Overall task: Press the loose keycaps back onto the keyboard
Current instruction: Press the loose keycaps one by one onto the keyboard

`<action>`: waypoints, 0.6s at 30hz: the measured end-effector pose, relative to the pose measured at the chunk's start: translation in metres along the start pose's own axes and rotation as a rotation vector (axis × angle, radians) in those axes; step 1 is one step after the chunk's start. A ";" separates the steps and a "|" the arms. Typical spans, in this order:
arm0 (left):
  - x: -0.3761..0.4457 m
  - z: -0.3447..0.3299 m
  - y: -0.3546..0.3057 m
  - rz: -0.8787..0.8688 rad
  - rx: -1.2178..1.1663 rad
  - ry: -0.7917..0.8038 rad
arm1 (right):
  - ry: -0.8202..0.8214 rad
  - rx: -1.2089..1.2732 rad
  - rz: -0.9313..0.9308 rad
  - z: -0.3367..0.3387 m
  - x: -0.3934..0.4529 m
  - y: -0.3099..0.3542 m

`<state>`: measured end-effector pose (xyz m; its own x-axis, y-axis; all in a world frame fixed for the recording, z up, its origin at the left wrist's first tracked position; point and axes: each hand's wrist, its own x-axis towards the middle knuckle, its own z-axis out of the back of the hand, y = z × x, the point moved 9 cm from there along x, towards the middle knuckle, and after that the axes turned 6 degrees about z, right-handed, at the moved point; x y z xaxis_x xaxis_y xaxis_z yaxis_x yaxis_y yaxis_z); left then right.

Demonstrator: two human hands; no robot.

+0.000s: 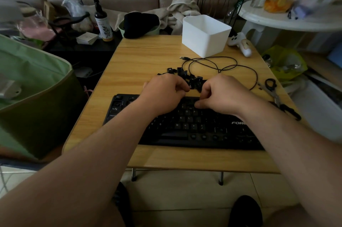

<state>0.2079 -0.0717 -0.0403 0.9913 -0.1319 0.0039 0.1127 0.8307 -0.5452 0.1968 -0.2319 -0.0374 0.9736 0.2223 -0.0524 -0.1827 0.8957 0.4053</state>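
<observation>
Hands (187,93) over keyboard (185,126), grip unclear

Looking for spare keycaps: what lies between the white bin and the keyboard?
In the head view, a looped black cable and a pile of loose keycaps lie between white bin and keyboard.

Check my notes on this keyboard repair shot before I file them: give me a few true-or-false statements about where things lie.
1. The loose keycaps lie heaped behind the keyboard. True.
2. The white bin stands at the table's near edge. False: it stands at the far side.
3. The scissors lie to the keyboard's right. True.
4. The left hand rests flat on the floor. False: it is over the keyboard's far edge, fingers curled.
5. The cable is plugged into the bin. False: its plug lies bare on the table.
</observation>
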 end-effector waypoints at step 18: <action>0.035 -0.002 0.001 0.007 0.301 -0.099 | -0.217 0.178 -0.009 0.017 0.006 -0.018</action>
<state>0.2428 -0.0764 -0.0422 0.9922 -0.0851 0.0906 0.1069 0.9561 -0.2727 0.2083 -0.2530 -0.0296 0.9851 0.1095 0.1323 -0.1655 0.8113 0.5608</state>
